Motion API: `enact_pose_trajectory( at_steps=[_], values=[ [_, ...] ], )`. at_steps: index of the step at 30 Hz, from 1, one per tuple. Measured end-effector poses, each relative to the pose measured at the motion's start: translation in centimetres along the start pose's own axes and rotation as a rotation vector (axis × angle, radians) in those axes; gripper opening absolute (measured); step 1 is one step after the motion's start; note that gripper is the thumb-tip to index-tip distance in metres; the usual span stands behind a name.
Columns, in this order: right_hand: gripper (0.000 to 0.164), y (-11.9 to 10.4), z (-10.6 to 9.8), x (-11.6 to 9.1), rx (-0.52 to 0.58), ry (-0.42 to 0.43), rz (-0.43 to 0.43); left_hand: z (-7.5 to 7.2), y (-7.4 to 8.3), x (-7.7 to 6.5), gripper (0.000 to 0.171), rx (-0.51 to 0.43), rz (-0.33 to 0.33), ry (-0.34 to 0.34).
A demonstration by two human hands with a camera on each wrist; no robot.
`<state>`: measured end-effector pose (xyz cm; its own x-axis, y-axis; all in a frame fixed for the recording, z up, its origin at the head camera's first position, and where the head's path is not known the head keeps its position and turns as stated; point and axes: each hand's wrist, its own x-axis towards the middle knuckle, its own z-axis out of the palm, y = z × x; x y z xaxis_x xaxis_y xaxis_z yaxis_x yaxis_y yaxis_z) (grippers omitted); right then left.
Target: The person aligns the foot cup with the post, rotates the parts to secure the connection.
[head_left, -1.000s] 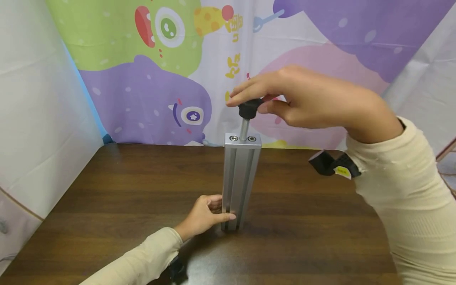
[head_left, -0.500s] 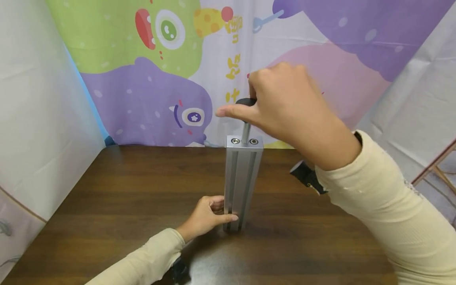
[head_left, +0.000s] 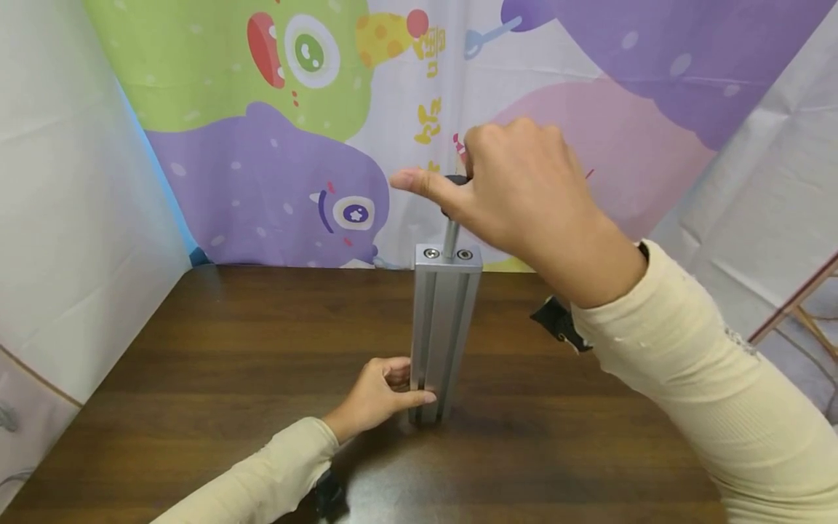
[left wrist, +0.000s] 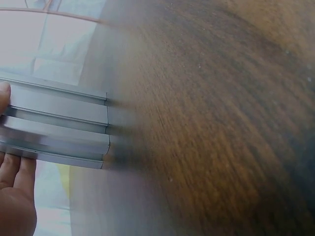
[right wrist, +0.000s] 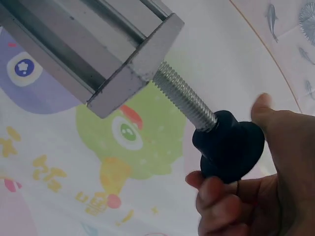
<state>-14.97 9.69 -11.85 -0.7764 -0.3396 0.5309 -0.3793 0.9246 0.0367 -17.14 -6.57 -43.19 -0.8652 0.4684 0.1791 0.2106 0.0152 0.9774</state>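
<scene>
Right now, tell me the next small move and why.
Probably a small turn of the knob with the right hand, direction unclear: that hand is curled at the knob, bare thread shows between knob and bar, and the left hand grips the bar low down, likely steadying it.

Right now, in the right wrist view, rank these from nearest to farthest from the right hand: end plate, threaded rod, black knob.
1. Black knob: lower right, at the right hand.
2. Threaded rod: middle, running up and left from the knob.
3. End plate: upper left, beyond the rod.
</scene>
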Motion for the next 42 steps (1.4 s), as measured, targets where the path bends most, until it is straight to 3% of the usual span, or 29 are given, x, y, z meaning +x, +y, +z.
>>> enact_pose_trajectory(
  at_steps=[4, 8, 13, 18, 26, 29, 32, 37, 42],
  values=[
    [0.059, 1.3, -1.1, 0.1, 0.100, -0.134, -0.100, 0.0, 0.1, 0.0, 0.046, 0.008, -0.001, 0.002],
    [0.037, 3.7, -2.0, 0.4, 0.212, -0.328, -0.354, -0.1, 0.0, 0.0, 0.045, 0.024, 0.001, 0.011],
    [0.068, 5.9, -1.9, 1.2, 0.329, -0.414, -0.655, -0.1, -0.1, -0.1, 0.044, 0.034, 0.002, 0.024],
    [0.073, 6.5, -1.7, 1.9, 0.393, -0.463, -0.723, 0.0, -0.1, -0.1, 0.044, 0.034, -0.006, 0.021],
    [0.055, 5.4, -1.8, 2.0, 0.322, -0.407, -0.660, 0.1, -0.1, -0.1, 0.044, 0.031, -0.007, 0.011],
    [0.037, 4.8, -1.9, 1.8, 0.289, -0.398, -0.582, 0.1, -0.1, -0.1, 0.044, 0.029, 0.000, 0.013],
    [0.023, 3.9, -1.9, 1.5, 0.238, -0.357, -0.446, 0.1, -0.1, -0.1, 0.043, 0.027, 0.005, 0.018],
    [0.056, 2.4, -1.2, 0.8, 0.129, -0.177, -0.189, 0.1, -0.1, 0.0, 0.042, 0.028, 0.006, 0.026],
    [0.071, 1.2, -0.3, 0.1, -0.002, -0.023, -0.048, 0.1, -0.1, 0.0, 0.041, 0.021, 0.016, 0.022]
  ],
)
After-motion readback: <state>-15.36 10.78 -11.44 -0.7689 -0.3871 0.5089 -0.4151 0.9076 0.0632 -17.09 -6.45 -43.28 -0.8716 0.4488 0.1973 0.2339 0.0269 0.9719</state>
